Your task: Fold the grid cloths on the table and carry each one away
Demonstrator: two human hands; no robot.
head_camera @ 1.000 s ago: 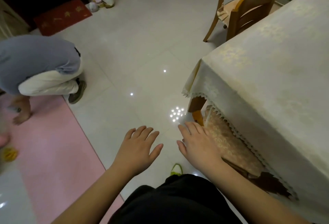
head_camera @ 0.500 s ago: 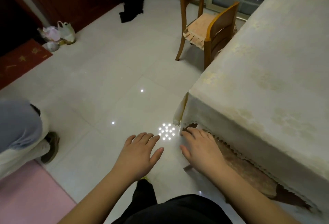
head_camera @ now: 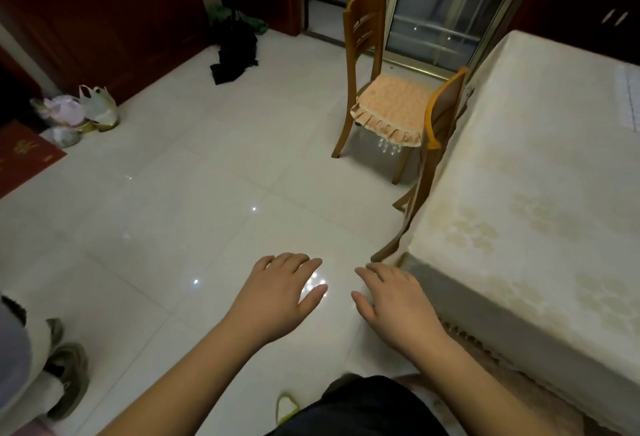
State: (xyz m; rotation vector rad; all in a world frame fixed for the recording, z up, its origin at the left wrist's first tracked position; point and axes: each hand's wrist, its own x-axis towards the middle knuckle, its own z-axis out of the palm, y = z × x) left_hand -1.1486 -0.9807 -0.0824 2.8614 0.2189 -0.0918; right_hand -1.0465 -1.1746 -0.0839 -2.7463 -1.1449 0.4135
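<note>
Spreading across the right side: a counter (head_camera: pixel 540 214) under a cream patterned cover, with a pale checked edge of what may be a grid cloth (head_camera: pixel 631 99) lying at its far right rim, mostly cut off by the frame. Filling the middle: glossy white floor tiles (head_camera: pixel 180 214). Standing beyond the counter's corner: two wooden chairs, the farther chair (head_camera: pixel 372 65) bearing a frilled orange cushion (head_camera: pixel 393 113). Lying near the dark red cupboards: a black heap (head_camera: pixel 235 51) and plastic bags (head_camera: pixel 93 108). Showing at the lower left edge: another person's shoe (head_camera: pixel 71 371).

Hovering palm-down over the floor, fingers straight and spread, holding nothing: left hand (head_camera: pixel 277 293). Hanging likewise, empty and relaxed, just beside the counter's near corner: right hand (head_camera: pixel 394 300).

Judging the risks: walking on so shiny a floor, possibly slipping; passing close to the crouching person and the chair legs, possibly tripping; reaching for the cloth, possibly dragging the cover along and rumpling it.

Reading for writing: gold marks on the red mat (head_camera: pixel 24 155) at left, too blurred to make out; no brand visible.
</note>
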